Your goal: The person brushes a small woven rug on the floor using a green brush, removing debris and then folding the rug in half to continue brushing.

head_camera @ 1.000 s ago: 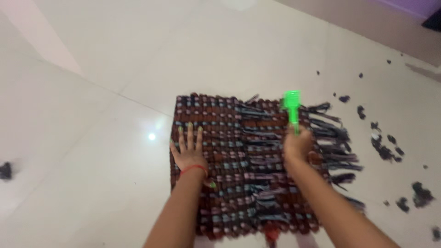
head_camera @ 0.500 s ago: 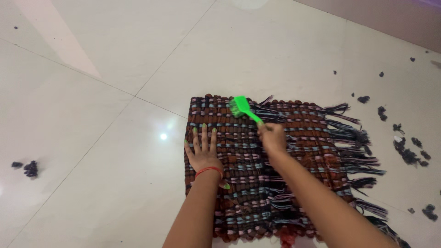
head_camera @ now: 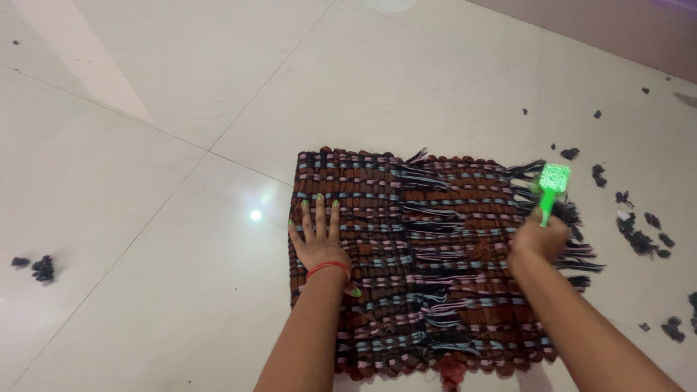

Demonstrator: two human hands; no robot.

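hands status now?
Left hand: open, flat on the woven mat.
Right hand: closed on the green brush handle, at the mat's fringe.

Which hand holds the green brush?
The right hand grips the green brush over the mat's fringed edge; the left hand lies flat, fingers spread, on the woven mat.

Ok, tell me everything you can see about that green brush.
The green brush is bright plastic, with a wide, roughly rectangular head and a slim handle. The right hand grips the handle's lower end, so the head points away from the person, its pale speckled face toward the camera. It is over the dark fringe at the right edge of the woven mat; whether it touches the fringe cannot be told.
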